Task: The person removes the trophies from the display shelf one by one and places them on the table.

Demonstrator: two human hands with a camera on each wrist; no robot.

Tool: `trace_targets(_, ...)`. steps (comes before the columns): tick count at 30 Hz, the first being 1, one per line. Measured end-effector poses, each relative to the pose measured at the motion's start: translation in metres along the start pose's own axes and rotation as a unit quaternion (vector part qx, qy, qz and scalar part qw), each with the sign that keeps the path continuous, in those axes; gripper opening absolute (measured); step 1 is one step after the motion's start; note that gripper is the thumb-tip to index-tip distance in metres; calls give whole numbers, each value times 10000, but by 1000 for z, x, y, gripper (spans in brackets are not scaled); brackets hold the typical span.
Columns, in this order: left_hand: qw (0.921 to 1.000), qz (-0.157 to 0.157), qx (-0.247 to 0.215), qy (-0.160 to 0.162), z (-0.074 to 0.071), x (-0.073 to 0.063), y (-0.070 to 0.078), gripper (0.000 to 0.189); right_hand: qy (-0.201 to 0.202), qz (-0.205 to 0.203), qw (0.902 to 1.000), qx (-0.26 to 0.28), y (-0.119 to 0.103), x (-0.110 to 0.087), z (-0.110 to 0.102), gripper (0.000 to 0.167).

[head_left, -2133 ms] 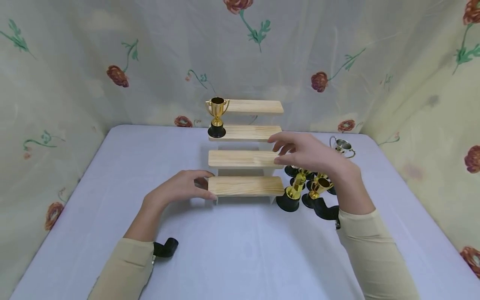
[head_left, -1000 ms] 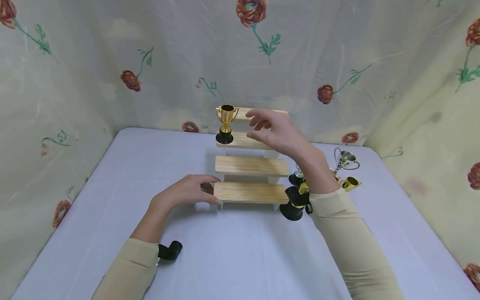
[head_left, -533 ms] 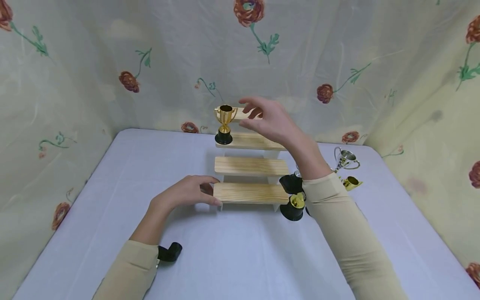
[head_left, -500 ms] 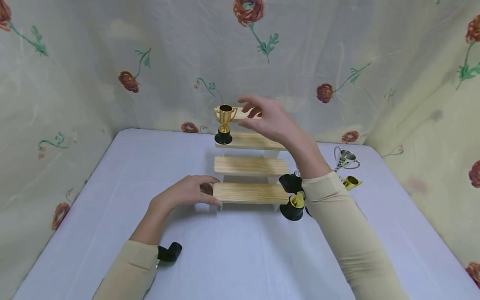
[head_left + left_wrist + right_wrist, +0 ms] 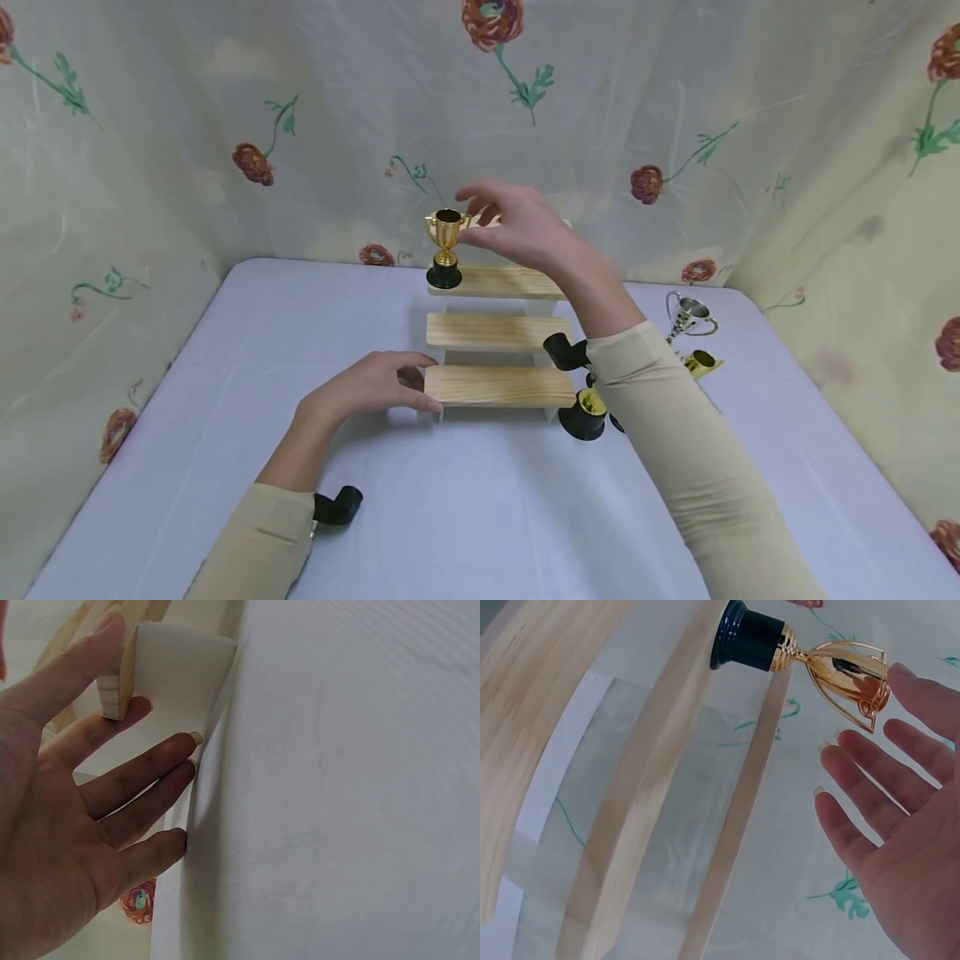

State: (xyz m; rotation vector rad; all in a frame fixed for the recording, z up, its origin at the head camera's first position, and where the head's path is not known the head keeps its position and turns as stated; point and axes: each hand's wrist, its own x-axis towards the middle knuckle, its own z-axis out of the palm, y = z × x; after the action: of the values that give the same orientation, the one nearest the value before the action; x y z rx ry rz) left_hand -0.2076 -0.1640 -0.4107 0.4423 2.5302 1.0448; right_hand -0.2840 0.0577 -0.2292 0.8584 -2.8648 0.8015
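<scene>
A tiered wooden display stand with white supports stands at the table's middle. My left hand pinches the left end of its lowest board; in the left wrist view the thumb and forefinger sit on opposite edges of that board, the other fingers extended below. On the left end of the second board from the top stands an upright gold trophy cup with a black base. My right hand hovers at its right side, fingers spread; in the right wrist view the thumb is right at the cup's rim.
More trophies stand to the stand's right, partly hidden by the right sleeve: a silver cup, a gold cup and a black-based gold one. A flowered curtain hangs behind the white-covered table.
My right hand has moved left and away from me, from over the stand's right end to beside the gold trophy cup. The left hand stays at the lowest board. The view has shifted slightly.
</scene>
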Motion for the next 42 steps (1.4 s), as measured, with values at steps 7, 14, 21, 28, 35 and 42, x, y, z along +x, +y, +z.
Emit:
trace_targets(7,10000,-12,-39,-24,0,0,1,74,-158,-16,9999,-43,-4,6,1,50)
trace_targets(14,10000,0,-39,4,-1,0,2,75,-274,24,9996,-67,-7,11,3,50)
trace_targets(21,10000,-58,-20,-4,-1,0,3,76,-276,-56,9996,-49,-7,13,8,46)
trace_targets(28,9999,-101,-20,16,0,0,3,73,-185,-183,9997,-26,-7,12,9,36)
trace_targets(35,10000,-99,8,4,1,0,3,72,-183,-180,9997,60,-9,9,8,30)
trace_targets(42,9999,-144,37,10,1,-1,3,72,-152,-218,9996,76,-7,5,5,31)
